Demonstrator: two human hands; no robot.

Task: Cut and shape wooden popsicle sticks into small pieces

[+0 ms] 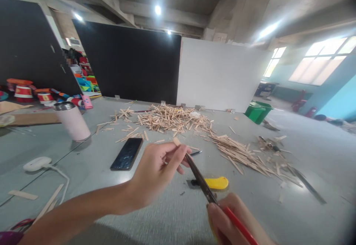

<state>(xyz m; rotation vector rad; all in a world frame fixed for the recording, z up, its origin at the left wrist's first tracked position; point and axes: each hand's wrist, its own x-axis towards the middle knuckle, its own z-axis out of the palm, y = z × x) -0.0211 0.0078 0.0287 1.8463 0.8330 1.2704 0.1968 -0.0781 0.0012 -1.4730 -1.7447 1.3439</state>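
My left hand (158, 170) reaches over the table with its thumb and fingers pinched on a short wooden craft stick (176, 141), whose pale end pokes up above the fingertips. My right hand (233, 219), at the lower right, is wrapped round red-handled shears (201, 180). Their long dark metal blades point up and left, with the tips at my left fingertips. Whether the blades touch the stick is hidden. Beneath the shears lies a yellow utility knife (217, 183), partly covered by them. A dark pen (196, 153) lies just beyond my left fingers.
A big heap of craft sticks (169, 118) spreads at the back, with a further pile (244, 154) on the right. A phone (127, 154), a pink bottle (72, 122) and a white corded device (37, 164) stand left. A metal ruler-like strip (308, 185) lies right.
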